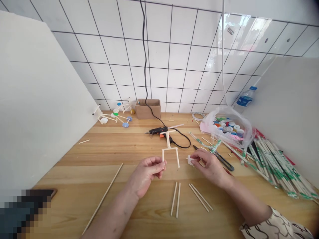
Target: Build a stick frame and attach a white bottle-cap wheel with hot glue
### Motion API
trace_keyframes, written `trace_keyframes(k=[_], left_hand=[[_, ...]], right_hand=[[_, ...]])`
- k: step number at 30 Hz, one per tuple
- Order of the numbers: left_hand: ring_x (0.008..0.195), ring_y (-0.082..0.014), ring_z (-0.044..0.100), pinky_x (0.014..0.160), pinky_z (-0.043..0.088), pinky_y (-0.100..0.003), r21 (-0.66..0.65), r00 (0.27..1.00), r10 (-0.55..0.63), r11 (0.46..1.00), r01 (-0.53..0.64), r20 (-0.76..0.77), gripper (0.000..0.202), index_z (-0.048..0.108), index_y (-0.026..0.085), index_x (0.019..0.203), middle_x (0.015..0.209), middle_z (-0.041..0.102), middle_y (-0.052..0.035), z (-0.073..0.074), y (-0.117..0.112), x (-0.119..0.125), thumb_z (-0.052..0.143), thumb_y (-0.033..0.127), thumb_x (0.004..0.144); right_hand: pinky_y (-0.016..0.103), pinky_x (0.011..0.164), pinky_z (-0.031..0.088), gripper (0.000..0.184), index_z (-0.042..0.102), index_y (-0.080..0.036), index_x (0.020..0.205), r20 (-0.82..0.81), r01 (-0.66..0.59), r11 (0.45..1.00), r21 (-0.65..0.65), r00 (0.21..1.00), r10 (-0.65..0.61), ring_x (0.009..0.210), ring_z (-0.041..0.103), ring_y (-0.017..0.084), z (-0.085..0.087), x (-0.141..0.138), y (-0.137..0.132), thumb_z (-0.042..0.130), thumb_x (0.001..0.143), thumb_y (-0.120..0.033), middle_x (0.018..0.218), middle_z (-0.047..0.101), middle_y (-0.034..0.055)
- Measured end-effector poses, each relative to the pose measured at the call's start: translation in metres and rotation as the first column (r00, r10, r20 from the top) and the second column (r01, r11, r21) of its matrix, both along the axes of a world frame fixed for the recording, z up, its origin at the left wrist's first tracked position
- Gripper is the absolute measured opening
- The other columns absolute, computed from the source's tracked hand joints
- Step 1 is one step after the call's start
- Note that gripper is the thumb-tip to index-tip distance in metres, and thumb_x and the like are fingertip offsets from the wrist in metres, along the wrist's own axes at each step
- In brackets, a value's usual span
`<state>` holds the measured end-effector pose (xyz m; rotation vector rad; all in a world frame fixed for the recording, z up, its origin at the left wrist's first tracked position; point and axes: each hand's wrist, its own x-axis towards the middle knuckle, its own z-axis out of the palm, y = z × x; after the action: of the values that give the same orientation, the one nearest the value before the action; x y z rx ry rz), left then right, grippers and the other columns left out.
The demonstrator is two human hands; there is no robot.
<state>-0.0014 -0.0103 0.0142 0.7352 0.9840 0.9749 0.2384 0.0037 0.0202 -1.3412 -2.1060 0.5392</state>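
Note:
My left hand [152, 169] pinches one leg of a small frame of glued wooden sticks [169, 148], which has two prongs toward me and a short crosspiece at its far end. To the right, my right hand [206, 165] has its fingers closed on a white bottle cap [189, 160], with a short bit of stick poking from its left side. The cap sits just right of the frame, apart from it. Behind the frame lies a black glue gun [158, 130] with an orange trigger. Two pairs of cut sticks [178, 200] rest nearer to me.
A long stick [104, 196] lies left. Pliers [223, 161], a plastic bag of bottle caps [229, 127] and wrapped chopsticks [279, 162] are on the right. At the back stand a cardboard box [149, 109] and stick-and-cap models [116, 114]. White panels flank both sides.

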Motion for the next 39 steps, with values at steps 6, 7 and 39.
trace_keyframes(k=[6, 7, 39], left_hand=[[0.051, -0.0065, 0.047, 0.05, 0.037, -0.021, -0.036, 1.0, -0.01, 0.999, 0.01, 0.019, 0.024, 0.067, 0.013, 0.065, 0.061, 0.06, -0.0002, -0.001, 0.0, 0.0, 0.082, 0.027, 0.052], [0.051, -0.0062, 0.047, 0.05, 0.037, -0.021, -0.042, 1.0, -0.013, 0.999, 0.014, 0.024, 0.024, 0.067, 0.013, 0.065, 0.062, 0.06, -0.0002, -0.001, 0.0, 0.0, 0.082, 0.027, 0.052], [0.053, -0.0077, 0.049, 0.054, 0.038, -0.022, -0.059, 0.999, 0.004, 0.998, -0.002, 0.038, 0.021, 0.066, 0.013, 0.06, 0.061, 0.062, 0.0, -0.006, -0.004, 0.01, 0.081, 0.026, 0.053]], right_hand=[[0.036, 0.082, 0.049, 0.02, 0.061, -0.021, 0.1, 0.108, -0.01, 0.991, 0.132, 0.994, -0.004, 0.092, 0.06, 0.022, -0.013, 0.008, 0.0, 0.055, 0.081, -0.021, 0.101, 0.061, 0.0095], [0.036, 0.084, 0.048, 0.023, 0.06, -0.021, 0.103, 0.124, -0.014, 0.988, 0.152, 0.992, -0.005, 0.095, 0.059, 0.023, -0.016, 0.008, 0.0, 0.055, 0.08, -0.02, 0.104, 0.06, 0.0102], [0.039, 0.084, 0.048, 0.034, 0.052, -0.021, 0.117, -0.002, -0.188, 0.953, 0.238, 0.981, 0.194, 0.099, 0.057, 0.024, 0.008, -0.026, -0.035, 0.06, 0.084, -0.026, 0.105, 0.062, 0.0106]])
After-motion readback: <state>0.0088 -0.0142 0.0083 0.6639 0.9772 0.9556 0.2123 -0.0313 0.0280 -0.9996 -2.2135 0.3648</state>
